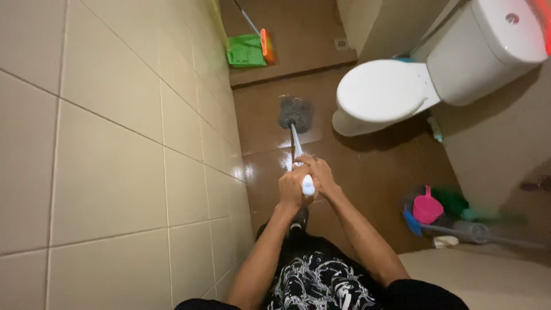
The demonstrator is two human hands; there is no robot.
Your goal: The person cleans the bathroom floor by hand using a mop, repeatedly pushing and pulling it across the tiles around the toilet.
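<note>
A view straight down from a person's head in a narrow bathroom. Both hands are clenched around the top of 1 white mop handle (298,154): the left hand (293,186) grips from the wall side and the right hand (320,175) wraps over it, stacked close together, which looks like a way to steady the long pole and press it forward. The handle slants away from the body down to 1 grey mop head (296,113), which rests flat on the brown tiled floor (373,172), just beside the base of 1 white toilet (381,92) with its lid closed. The floor near the hands shines as if wet. Cream wall tiles (103,143) fill the left side of the view. Farther off, against that wall, stands 1 green dustpan (245,51) with an orange brush part beside it (probably parked out of the mopped area). To the right, on the floor near the opposite wall, sit 1 pink scoop (427,208) and some blue and green cleaning items, too blurred to count exactly. The person's patterned black shorts (315,275) show at the bottom edge.
</note>
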